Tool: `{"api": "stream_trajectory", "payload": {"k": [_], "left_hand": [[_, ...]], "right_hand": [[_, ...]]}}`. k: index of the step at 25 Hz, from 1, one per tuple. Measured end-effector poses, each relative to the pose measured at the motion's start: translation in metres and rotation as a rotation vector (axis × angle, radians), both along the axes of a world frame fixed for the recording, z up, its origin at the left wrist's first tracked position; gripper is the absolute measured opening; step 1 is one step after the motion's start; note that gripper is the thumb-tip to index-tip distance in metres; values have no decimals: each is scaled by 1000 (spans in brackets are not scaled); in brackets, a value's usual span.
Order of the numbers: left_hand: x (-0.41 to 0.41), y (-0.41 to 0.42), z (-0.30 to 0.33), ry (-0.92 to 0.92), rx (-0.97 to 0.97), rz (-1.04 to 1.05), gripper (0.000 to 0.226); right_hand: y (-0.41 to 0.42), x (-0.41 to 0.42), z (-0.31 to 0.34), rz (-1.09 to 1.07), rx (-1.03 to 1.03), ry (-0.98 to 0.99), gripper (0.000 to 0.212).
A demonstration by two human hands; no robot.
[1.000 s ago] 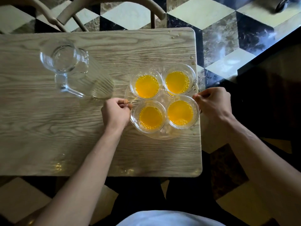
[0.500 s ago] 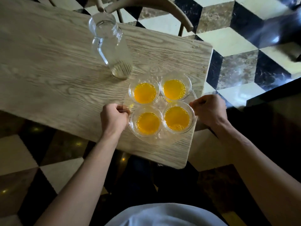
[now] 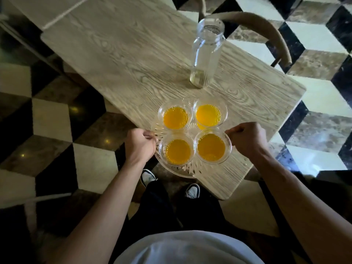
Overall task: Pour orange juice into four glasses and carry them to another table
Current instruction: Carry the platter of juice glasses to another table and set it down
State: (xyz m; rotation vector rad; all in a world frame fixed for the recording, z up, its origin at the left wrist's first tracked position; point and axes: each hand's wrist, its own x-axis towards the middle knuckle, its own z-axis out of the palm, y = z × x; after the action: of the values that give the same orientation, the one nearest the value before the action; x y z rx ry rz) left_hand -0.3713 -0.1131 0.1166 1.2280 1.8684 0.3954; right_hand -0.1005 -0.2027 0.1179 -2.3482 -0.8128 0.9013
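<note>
Four clear glasses stand in a tight square on a round cut-glass tray (image 3: 187, 171), each filled with bright orange juice: one at 10 o'clock (image 3: 175, 117), one at 2 o'clock (image 3: 209, 115), one at 7 o'clock (image 3: 177, 151) and one at 5 o'clock (image 3: 211, 147) of the tray's centre. Small bubbles ring the juice. The rims touch or nearly touch one another.

The left hand (image 3: 140, 145) is curled closed on the tray's rim at 9 o'clock; the right hand (image 3: 247, 139) is closed on the rim at 3 o'clock — both fists pinch the edge. The tray's near part juts past the corner of the wooden table (image 3: 133, 63), over the floor; whether it rests on the wood or is lifted clear I cannot tell.

At 12 o'clock from the tray, well apart, an empty clear jug (image 3: 206, 54) stands upright on the pale, strongly grained tabletop. Behind it curves the back of a wooden chair (image 3: 266, 29). The floor (image 3: 51, 119) is polished stone in a cube pattern of black, cream and brown — it glints in spots. Two dark shoes with white toes (image 3: 192, 189) show below the tray.
</note>
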Motion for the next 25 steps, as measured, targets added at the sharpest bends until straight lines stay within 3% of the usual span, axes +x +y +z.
{"api": "stream_trajectory", "payload": {"k": [25], "left_hand": [[-260, 62, 19, 19, 44, 452, 28]], "right_hand": [[201, -252, 15, 477, 19, -15, 6]]}}
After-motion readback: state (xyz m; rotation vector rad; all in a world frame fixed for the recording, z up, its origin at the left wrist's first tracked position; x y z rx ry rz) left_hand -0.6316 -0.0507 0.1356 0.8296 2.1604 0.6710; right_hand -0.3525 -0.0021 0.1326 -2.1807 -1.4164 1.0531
